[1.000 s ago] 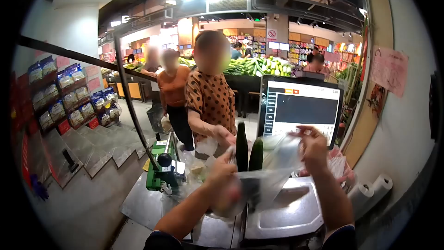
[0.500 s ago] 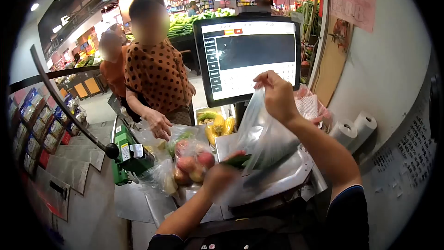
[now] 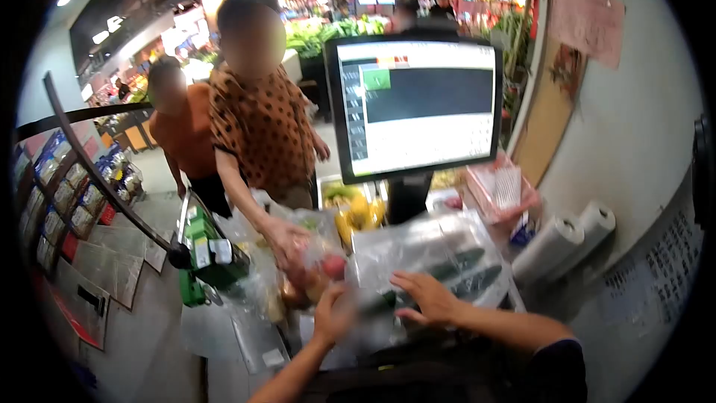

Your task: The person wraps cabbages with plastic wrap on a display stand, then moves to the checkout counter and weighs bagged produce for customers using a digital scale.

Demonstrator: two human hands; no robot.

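Observation:
Long green cucumbers [image 3: 479,280] lie in a clear plastic bag on the metal scale plate [image 3: 373,243]. Over the lower part of the bag is my right hand [image 3: 429,300], its fingers spread. My left hand [image 3: 333,317] is beside the near left end of the cucumbers, close to the bagged red fruit; its fingers are smeared by motion. A customer's hand [image 3: 287,248] reaches onto the clear bag of round red fruit [image 3: 333,266] left of the scale.
Behind the scale stands a lit screen [image 3: 429,138]. Yellow produce [image 3: 359,215] sits in a tray beyond it. Left is a green bag-sealing device [image 3: 209,254]; right are white rolls [image 3: 548,248] and a pink basket [image 3: 503,192]. Two people stand across the counter.
The bagged cucumbers are down on the scale; my right hand has lowered and let go of the raised bag top. The customer's hand has moved onto the fruit bag. A green patch shows on the screen.

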